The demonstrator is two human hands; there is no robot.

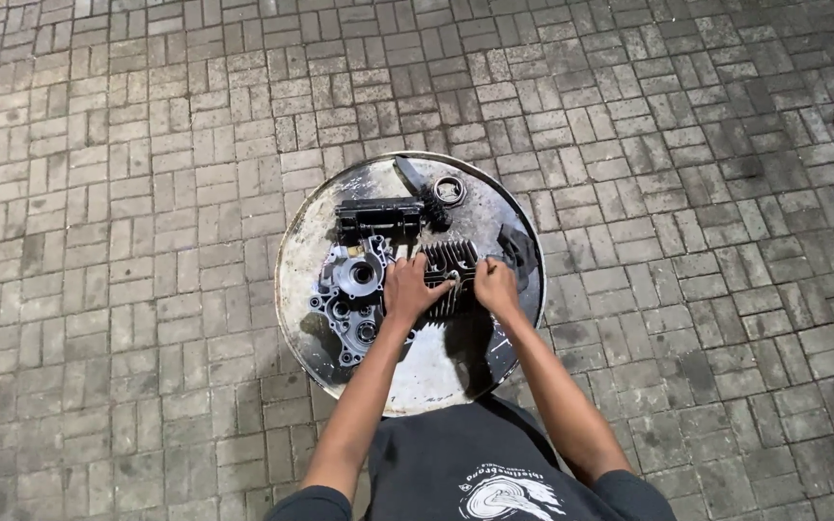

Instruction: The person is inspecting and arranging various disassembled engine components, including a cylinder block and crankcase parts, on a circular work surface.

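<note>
On round metal tray: both hands grip finned engine cylinder, crankcase adj.

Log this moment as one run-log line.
left hand: on finned engine cylinder | right hand: on cylinder's right end | surface: round metal tray | nearby: crankcase cover

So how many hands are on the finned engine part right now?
2: the left hand grips the left side of the finned engine part, and the right hand is on its right end.
</note>
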